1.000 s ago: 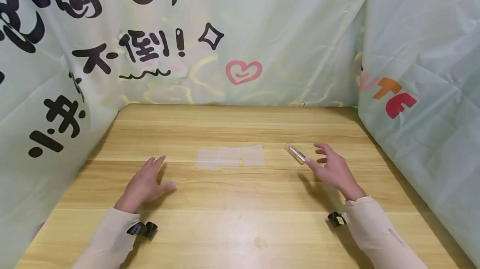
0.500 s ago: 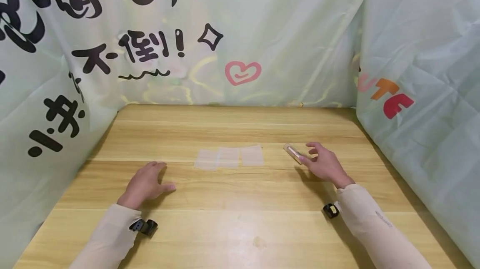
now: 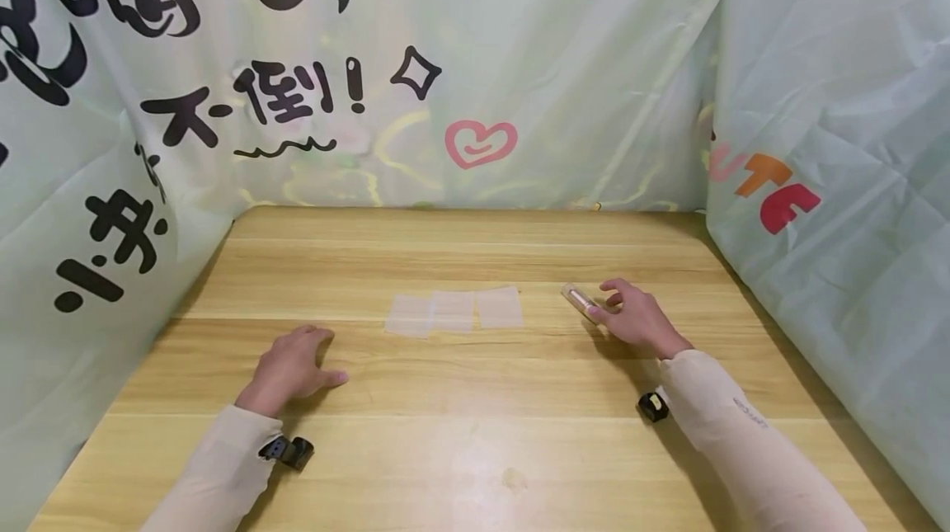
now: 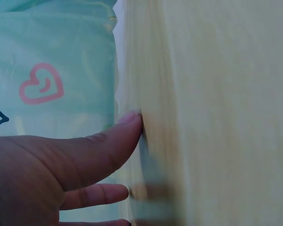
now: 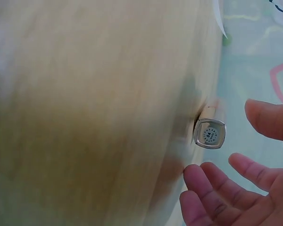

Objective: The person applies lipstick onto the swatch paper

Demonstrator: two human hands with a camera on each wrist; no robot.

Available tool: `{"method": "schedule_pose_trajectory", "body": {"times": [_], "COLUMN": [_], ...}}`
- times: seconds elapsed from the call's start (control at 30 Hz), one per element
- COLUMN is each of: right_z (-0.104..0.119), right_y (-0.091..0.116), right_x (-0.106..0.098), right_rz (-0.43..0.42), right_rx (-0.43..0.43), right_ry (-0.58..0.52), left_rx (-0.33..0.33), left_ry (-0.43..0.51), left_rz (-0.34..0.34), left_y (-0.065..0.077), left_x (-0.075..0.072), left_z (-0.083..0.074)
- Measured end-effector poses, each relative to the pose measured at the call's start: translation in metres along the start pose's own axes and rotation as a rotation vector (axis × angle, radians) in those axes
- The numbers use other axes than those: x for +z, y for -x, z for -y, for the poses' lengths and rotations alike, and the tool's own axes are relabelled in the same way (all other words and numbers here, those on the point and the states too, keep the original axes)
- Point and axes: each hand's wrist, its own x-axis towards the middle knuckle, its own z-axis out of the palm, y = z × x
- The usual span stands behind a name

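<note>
A slim lipstick tube [image 3: 577, 298] with a clear end lies slantwise on the wooden table. Its squarish base [image 5: 210, 134] carries a round label and faces the right wrist camera. My right hand [image 3: 634, 317] hovers at the tube's near end, thumb on one side and fingers on the other. In the right wrist view a gap shows between the digits and the tube. My left hand [image 3: 285, 365] is low over the table at left, thumb spread from loosely bent fingers, holding nothing. Whether its fingertips touch the wood I cannot tell.
Three thin translucent squares, the left one [image 3: 407, 316], the middle one [image 3: 453, 311] and the right one [image 3: 500, 307], lie in a row mid-table. Pale printed cloth [image 3: 579, 70] walls the back and sides of the wooden table [image 3: 445, 433].
My right hand has moved left and slightly forward, closer around the lipstick tube. The left hand's fingers have lowered and bent a little. The translucent squares stay put.
</note>
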Motion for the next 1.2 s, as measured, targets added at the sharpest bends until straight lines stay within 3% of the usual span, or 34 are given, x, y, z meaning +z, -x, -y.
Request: {"method": "schedule_pose_trajectory", "body": {"times": [0.8, 1.2], "right_z": [-0.002, -0.002], "right_y": [-0.014, -0.016], "right_x": [0.003, 0.004], "right_rz": [0.063, 0.051], "right_rx": [-0.046, -0.066], "right_ry": [0.017, 0.039], "left_rx": [0.022, 0.029], "left_ry": [-0.020, -0.022], "left_rz": [0.001, -0.004], "left_y": [0.000, 0.000], "left_x": [0.000, 0.001], "left_z": [0.000, 0.000]}}
